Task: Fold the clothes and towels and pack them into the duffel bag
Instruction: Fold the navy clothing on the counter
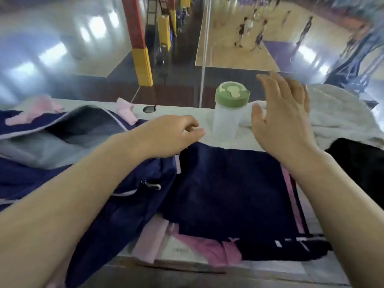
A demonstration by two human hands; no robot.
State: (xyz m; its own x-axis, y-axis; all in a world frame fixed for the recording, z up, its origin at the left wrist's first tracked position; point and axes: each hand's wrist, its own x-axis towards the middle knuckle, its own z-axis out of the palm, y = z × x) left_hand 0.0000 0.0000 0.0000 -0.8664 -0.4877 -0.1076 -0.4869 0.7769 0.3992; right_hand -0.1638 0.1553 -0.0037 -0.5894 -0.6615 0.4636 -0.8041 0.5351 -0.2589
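Observation:
A navy garment (228, 190) with pink and white side stripes lies spread on the table in front of me. My left hand (172, 136) rests on its far left corner, fingers curled onto the cloth. My right hand (284, 115) hovers open above the garment's far right side, fingers apart, holding nothing. The navy duffel bag (52, 138) with pink straps lies open at the left, showing its grey lining. A white towel (336, 119) is heaped at the right.
A clear bottle with a green lid (228, 113) stands behind the garment, between my hands. A black cloth (361, 169) lies at the right edge. Pink fabric (199, 246) shows under the garment's near edge. Beyond the white table (178, 110) is glass over a basketball court.

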